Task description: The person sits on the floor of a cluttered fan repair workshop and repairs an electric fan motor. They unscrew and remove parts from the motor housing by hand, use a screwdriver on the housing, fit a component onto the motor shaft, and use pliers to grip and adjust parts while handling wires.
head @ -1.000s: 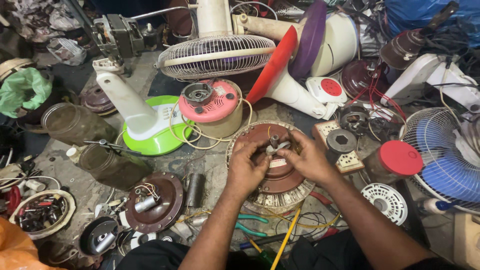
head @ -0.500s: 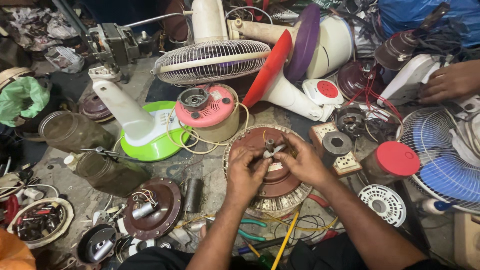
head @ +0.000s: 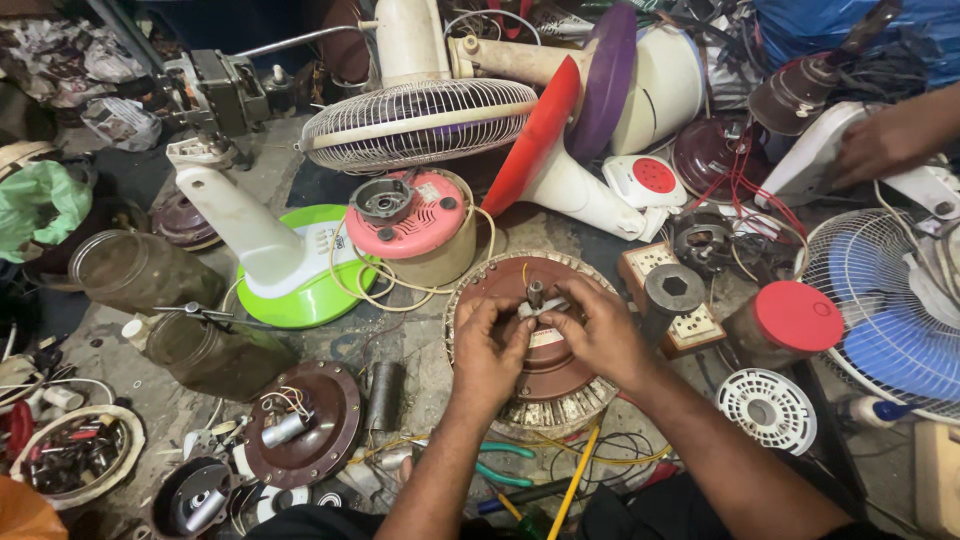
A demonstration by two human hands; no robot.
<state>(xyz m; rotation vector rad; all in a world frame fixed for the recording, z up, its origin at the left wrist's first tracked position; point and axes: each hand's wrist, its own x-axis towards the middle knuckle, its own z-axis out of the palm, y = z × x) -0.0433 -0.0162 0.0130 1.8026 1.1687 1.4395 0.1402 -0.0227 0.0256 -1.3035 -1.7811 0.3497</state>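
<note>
Left hand (head: 488, 345) and right hand (head: 598, 332) curled over brown fan motor (head: 545, 350) on the floor, fingertips pinching a small pale part at its central shaft (head: 534, 293). Beyond, pink-topped motor housing (head: 415, 225), then white fan grille (head: 418, 122). Far right, another person's hand (head: 880, 145).

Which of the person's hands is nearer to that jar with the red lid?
The right hand. It rests on the brown fan motor, with the red-lidded jar a short way off on its outer side. The left hand sits on the motor's other side, farther from the jar.
</note>
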